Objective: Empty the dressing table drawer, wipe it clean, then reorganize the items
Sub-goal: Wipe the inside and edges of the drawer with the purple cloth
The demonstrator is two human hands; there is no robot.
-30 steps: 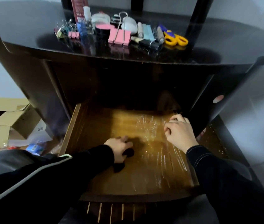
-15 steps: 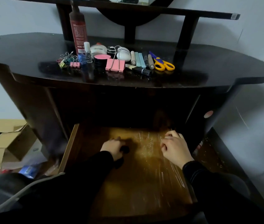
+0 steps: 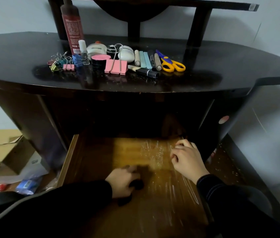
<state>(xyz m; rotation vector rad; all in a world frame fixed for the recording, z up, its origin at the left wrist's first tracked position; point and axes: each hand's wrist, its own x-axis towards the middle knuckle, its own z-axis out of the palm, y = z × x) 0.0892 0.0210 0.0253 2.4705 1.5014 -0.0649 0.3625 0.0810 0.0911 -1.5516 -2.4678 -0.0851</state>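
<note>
Here we wipe the emptied drawer (image 3: 68, 162): left hand (image 3: 123, 183) grips a dark cloth (image 3: 137, 184) on its floor, right hand (image 3: 188, 163), fingers curled, braces its right wall. Overlapping strokes into corners serve us best

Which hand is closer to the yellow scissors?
Right. The right hand sits at the right side of the drawer, below the scissors up on the tabletop. The left hand is lower and further left, gripping a dark cloth.

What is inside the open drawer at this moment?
Only the streaked wooden bottom of the drawer, the left hand gripping a dark cloth, and the right hand by the right wall. No items show. The rear lies in shadow under the tabletop, unseen.
</note>
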